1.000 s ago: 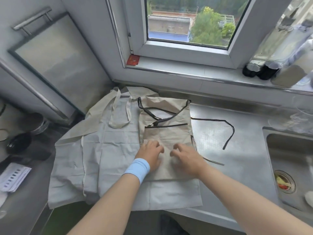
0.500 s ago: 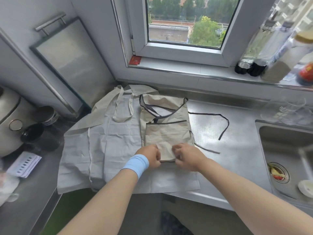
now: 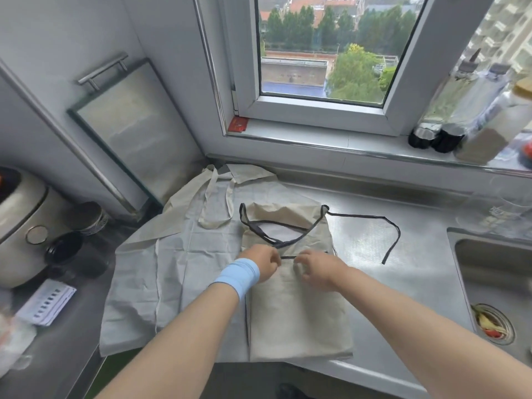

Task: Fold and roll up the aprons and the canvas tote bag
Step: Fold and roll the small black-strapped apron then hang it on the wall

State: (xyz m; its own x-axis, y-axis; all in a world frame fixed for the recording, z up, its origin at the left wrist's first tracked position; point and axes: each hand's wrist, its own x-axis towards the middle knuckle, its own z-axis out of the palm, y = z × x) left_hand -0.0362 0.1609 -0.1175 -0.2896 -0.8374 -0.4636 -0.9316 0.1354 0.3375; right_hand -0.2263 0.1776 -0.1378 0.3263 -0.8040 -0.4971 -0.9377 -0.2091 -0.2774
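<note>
2 hands, left & right, pinch tan apron at counter front edge; fingertips hidden. 2nd, pale apron beneath.

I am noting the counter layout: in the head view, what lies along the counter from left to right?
White rice cooker → pale grey apron → beige apron with dark trim → loose dark strap → steel sink.

A steel counter carries a pale apron spread flat at its middle, a rice cooker and dark jar at nine o'clock, a sink at three
</note>
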